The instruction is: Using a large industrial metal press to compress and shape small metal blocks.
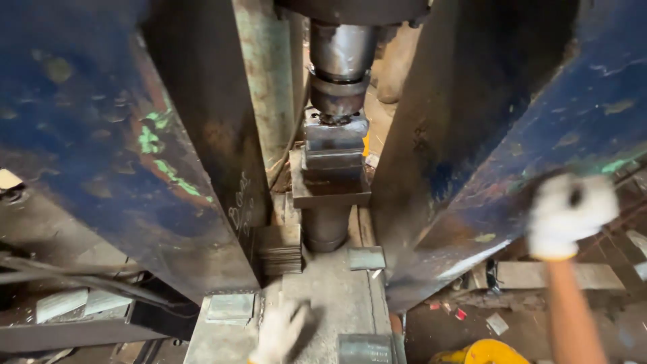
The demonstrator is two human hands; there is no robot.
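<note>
You look down into a press (335,87) between two blue frame plates. Your gloved left hand (278,334), blurred, hovers over the grey bed (330,296), near a square blank (366,258) and a stack of plates (280,249). Your gloved right hand (570,212) rests against the right frame (539,101).

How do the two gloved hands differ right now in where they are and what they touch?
The left hand is low at the bottom centre, over the grey press bed, fingers spread and blurred; the right hand is raised high at the far right. The left hand touches or hovers over the bed, I cannot tell which; the right hand is against the blue frame column. The right forearm is bare and in view; the left forearm is not. Both wear white gloves.
</note>
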